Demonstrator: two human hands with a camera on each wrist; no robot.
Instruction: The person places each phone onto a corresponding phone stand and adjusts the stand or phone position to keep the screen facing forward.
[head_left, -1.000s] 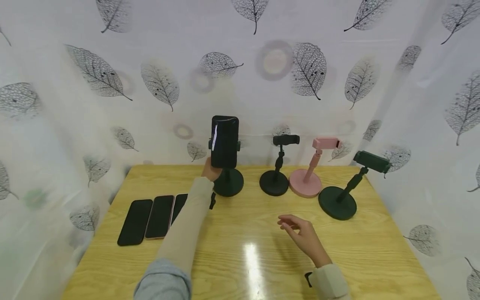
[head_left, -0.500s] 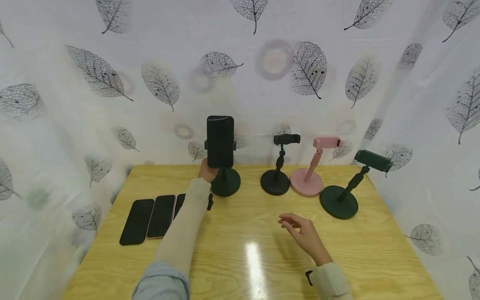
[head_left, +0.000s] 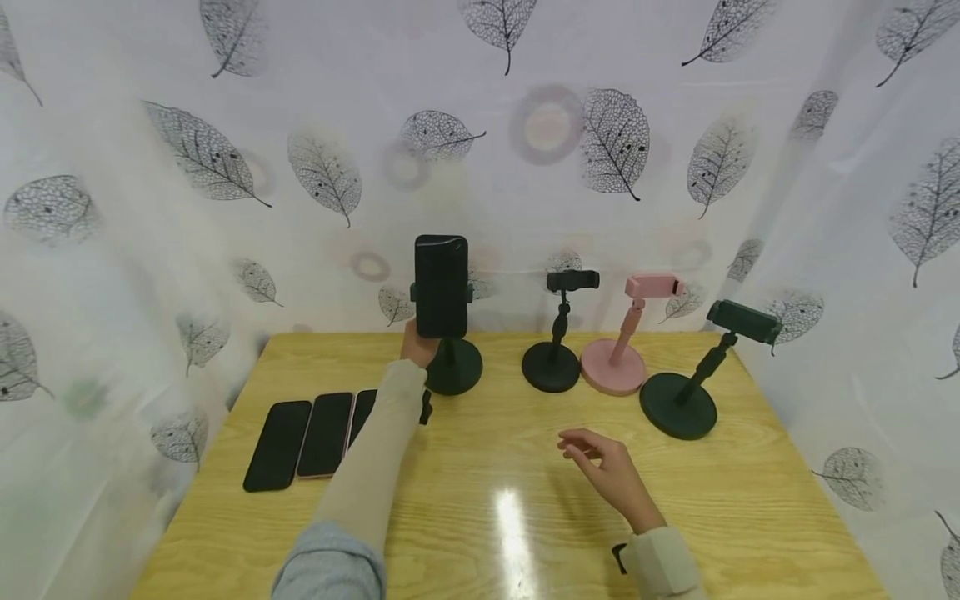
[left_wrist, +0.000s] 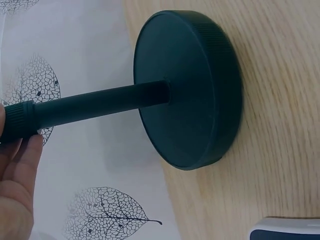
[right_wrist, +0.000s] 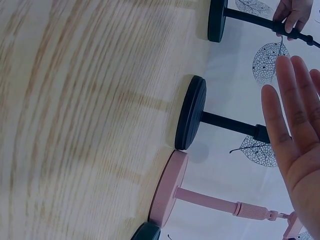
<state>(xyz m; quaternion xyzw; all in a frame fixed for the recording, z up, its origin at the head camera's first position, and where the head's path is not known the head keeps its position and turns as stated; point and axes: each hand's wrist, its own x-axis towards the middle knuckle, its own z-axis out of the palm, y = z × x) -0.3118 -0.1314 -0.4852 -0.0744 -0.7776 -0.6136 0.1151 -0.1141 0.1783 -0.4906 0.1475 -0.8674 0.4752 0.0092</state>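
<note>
My left hand grips the collar on the stem of a dark green phone stand at the back of the table. A black phone stands upright in the clamp of that stand, hiding most of the stem in the head view. In the left wrist view, the stand's round base touches the tabletop. My right hand hovers over the table at centre right, holding nothing, its fingers loosely bent. Nearest to it are a black phone stand and a pink phone stand, both without phones.
Another dark green phone stand tilts to the right near the table's right edge. Several dark-screened phones lie at the left, among them a black phone and a pink-edged phone. My left sleeve partly covers the row. A leaf-print curtain hangs behind.
The left hand has shifted the green stand and its phone slightly left, and the bright reflection on the phone's screen is gone. The right hand has stayed in place.
</note>
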